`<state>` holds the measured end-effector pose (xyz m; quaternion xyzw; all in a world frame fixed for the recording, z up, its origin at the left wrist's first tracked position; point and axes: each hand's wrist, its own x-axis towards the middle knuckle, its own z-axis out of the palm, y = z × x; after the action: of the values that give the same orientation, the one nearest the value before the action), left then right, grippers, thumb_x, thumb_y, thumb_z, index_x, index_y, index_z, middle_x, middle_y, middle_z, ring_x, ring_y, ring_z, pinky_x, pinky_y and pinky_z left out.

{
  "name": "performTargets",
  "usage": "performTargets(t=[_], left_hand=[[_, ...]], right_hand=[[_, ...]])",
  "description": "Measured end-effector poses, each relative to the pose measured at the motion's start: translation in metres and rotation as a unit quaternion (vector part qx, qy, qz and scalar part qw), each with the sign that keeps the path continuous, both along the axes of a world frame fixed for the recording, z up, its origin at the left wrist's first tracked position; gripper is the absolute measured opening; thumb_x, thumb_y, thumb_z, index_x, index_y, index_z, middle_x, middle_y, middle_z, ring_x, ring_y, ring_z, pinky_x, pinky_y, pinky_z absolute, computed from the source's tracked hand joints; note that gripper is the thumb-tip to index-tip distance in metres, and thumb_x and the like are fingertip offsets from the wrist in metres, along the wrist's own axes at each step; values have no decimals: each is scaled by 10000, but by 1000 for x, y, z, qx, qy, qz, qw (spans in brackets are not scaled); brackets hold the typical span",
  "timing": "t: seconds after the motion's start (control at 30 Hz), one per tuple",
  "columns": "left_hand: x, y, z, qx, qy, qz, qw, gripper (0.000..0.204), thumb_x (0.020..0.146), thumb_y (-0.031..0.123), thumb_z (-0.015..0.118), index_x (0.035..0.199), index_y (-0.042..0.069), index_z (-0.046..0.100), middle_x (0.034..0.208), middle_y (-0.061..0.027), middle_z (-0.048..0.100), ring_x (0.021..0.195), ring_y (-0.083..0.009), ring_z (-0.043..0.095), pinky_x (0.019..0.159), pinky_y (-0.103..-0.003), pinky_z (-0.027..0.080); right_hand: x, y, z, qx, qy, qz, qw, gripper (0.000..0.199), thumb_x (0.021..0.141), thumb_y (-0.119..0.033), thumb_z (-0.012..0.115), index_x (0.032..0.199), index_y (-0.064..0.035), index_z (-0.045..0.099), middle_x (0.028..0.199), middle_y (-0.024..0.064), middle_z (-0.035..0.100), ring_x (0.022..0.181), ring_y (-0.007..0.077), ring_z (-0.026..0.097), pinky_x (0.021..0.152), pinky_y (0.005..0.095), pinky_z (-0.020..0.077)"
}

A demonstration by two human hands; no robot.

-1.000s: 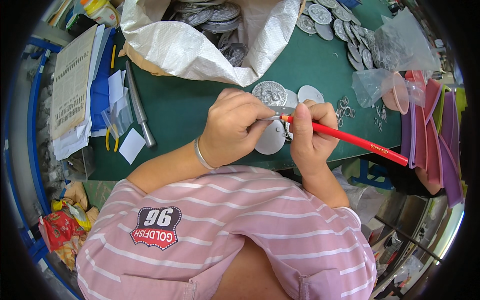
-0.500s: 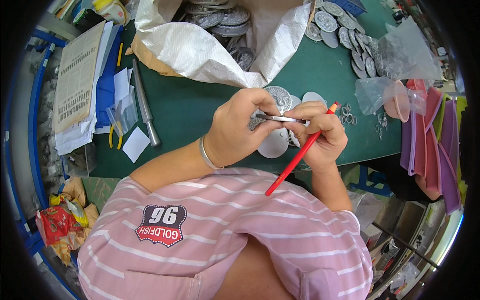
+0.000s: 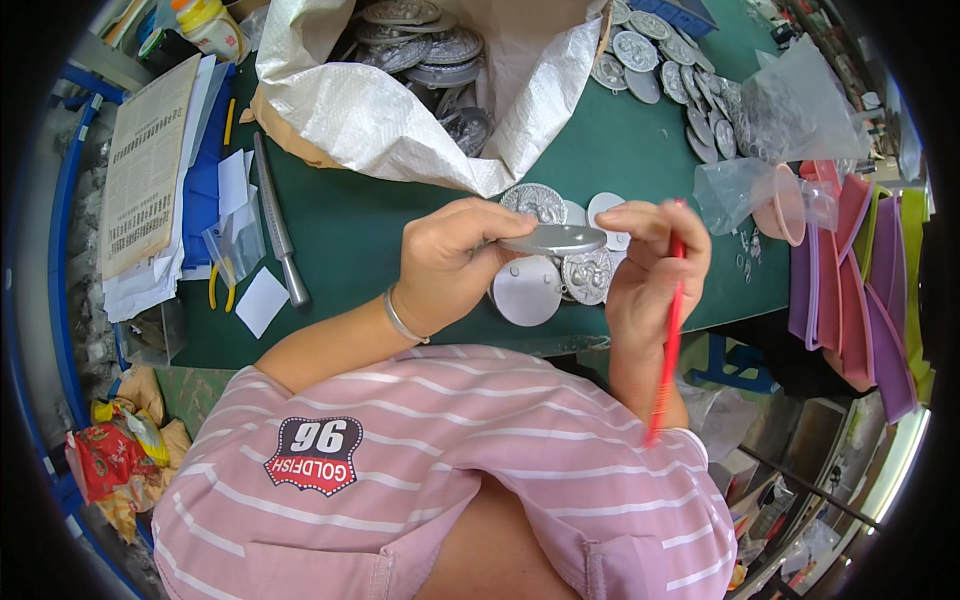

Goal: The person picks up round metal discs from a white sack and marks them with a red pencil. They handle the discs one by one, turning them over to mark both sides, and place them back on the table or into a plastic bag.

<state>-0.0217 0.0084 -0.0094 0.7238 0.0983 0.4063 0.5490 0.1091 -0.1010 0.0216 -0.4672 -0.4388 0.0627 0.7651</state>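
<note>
My left hand [image 3: 445, 260] pinches a silver-grey metal medallion [image 3: 555, 240] by its left edge, thumb below and fingers above. The disc lies nearly flat above the table, and one smooth face shows at a slant. Off its right edge is my right hand [image 3: 648, 268], its raised fingers close to the rim. A red pencil [image 3: 667, 360] is held in that hand, with the long end hanging down past the wrist. Underneath lie more medallions: a plain pale one [image 3: 527, 292], one with raised relief [image 3: 587, 276], and another relief one [image 3: 534, 204] farther back.
A white woven sack [image 3: 400, 120] full of medallions stands at the back. More medallions [image 3: 640, 52] are heaped at the back right, beside clear plastic bags [image 3: 800, 105] and a pink cup [image 3: 783, 205]. On the left lie a long tapered metal rod [image 3: 275, 210], papers [image 3: 150, 175] and yellow-handled pliers [image 3: 231, 297].
My right hand has come off the medallion and shifted right, and the pencil in it has swung nearer upright. The medallion, edge-on before, is now tilted with a face showing in my left hand.
</note>
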Motion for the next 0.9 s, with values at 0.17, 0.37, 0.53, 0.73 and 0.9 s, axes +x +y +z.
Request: performTargets(t=[0.17,0.37,0.53,0.73,0.9], left_hand=[[-2,3,0,20,-5,21,1000,265,691,-191,562,882,-21,634,906,-146,660,871,-212,649,738,-260,516],[-1,4,2,53,-10,25,998,294,682,-201,519,876,-12,635,909,-153,661,869,-230,652,747,-270,511],[0,4,4,69,-11,25,997,298,676,-197,524,877,-8,637,912,-152,661,868,-236,651,749,-271,509],[0,3,2,78,-13,27,997,273,678,-183,560,869,-5,638,894,-143,658,868,-242,651,752,-284,515],[0,1,-1,64,-12,22,998,257,677,-167,587,865,-1,642,883,-133,659,850,-231,653,735,-281,518]], right_hand=[[3,-16,1,-2,-53,-47,997,214,919,-186,425,966,17,471,644,85,480,609,167,441,595,309,379],[-4,-20,10,-45,-122,32,991,62,849,-16,501,848,-5,440,659,96,531,567,155,477,561,282,398],[-10,-15,12,-62,-136,24,988,64,834,15,522,828,-14,466,649,84,553,566,163,491,585,297,393],[-11,-13,9,-97,-145,6,985,69,829,25,519,822,-8,459,653,93,557,557,160,480,581,297,373],[-7,-15,8,-102,-140,22,985,77,821,41,503,784,-6,454,636,90,551,540,149,460,562,299,368]])
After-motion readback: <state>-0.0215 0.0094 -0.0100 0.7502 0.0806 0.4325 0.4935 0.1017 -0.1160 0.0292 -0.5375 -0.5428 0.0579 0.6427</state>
